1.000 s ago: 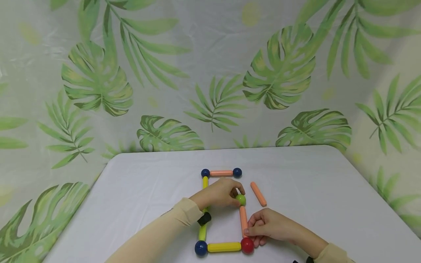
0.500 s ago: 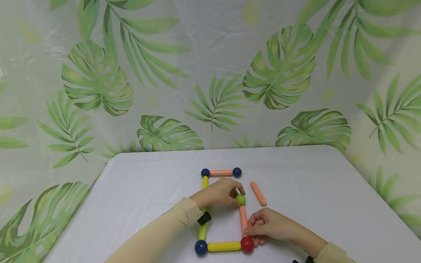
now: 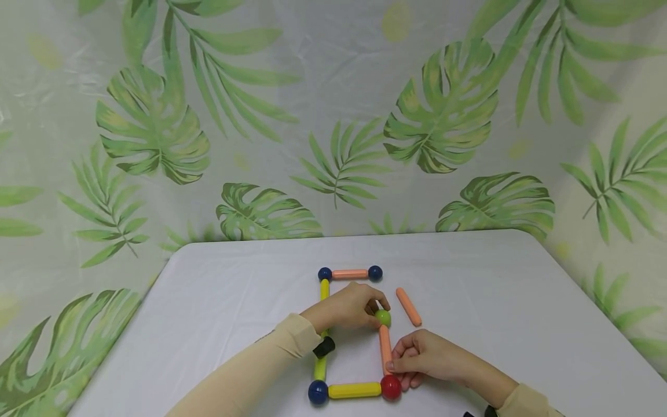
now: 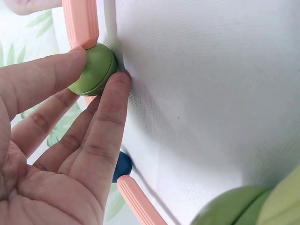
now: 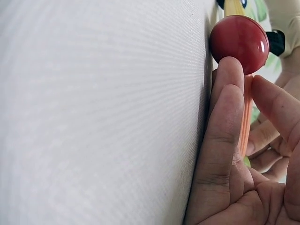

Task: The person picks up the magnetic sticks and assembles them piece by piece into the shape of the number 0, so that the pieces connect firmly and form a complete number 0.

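Observation:
My left hand (image 3: 351,305) pinches a green ball (image 4: 95,69) between thumb and fingertips. The ball touches the end of a salmon rod (image 3: 385,346). At that rod's near end, my right hand (image 3: 429,359) pinches it between thumb and fingers. Its fingertips lie close to a red ball (image 5: 240,44), which joins the rod to a yellow rod (image 3: 354,390). A blue ball (image 3: 318,392) sits at the yellow rod's left end. Under my left wrist, a second green ball (image 4: 234,206) shows in the left wrist view; the forearm hides it in the head view.
Farther back, a salmon rod (image 3: 350,273) links two blue balls (image 3: 325,274). A yellow rod (image 3: 325,288) runs toward me from the left one, partly behind my left arm. Another salmon rod (image 3: 409,306) lies loose to the right on the white table (image 3: 495,289).
The green ball and my left fingertips have shifted very slightly right, over the salmon rod's far end. My right hand has kept its place on the rod.

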`<state>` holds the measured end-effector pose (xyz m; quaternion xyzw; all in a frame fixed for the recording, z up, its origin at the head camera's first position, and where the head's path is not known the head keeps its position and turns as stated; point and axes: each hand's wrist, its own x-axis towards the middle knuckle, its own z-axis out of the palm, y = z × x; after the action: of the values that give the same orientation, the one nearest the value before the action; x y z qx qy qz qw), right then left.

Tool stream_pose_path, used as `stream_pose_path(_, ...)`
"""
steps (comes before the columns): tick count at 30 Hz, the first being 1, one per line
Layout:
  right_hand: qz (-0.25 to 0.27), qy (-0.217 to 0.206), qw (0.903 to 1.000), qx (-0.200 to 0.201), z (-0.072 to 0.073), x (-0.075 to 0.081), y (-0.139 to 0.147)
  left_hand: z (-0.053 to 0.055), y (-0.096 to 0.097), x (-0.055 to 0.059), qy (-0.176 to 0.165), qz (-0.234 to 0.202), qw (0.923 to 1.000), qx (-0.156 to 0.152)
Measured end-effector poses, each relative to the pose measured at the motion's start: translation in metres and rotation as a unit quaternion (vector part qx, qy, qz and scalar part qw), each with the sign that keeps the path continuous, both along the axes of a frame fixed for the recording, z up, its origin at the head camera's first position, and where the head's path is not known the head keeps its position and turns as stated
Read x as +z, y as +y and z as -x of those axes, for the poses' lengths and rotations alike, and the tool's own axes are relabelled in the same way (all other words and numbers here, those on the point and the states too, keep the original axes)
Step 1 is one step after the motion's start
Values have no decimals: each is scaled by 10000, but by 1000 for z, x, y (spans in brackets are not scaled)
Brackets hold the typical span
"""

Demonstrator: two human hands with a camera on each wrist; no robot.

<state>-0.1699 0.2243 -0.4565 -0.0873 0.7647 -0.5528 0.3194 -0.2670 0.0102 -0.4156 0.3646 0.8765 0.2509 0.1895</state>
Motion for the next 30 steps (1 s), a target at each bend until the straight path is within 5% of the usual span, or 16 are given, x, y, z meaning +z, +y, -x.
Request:
stream_pose_path(14, -85, 191, 9998, 67, -2, 4, 2, 4, -5, 6, 10, -32, 10000, 86)
stream_pose_path(24, -349, 892, 9954, -70, 9, 28, 25, 37, -26, 20, 1271, -36, 9916, 240)
stream_pose_path(30, -1010, 1719, 9792, -367, 22, 40, 41, 52, -38, 21, 1590, 242, 9847, 666)
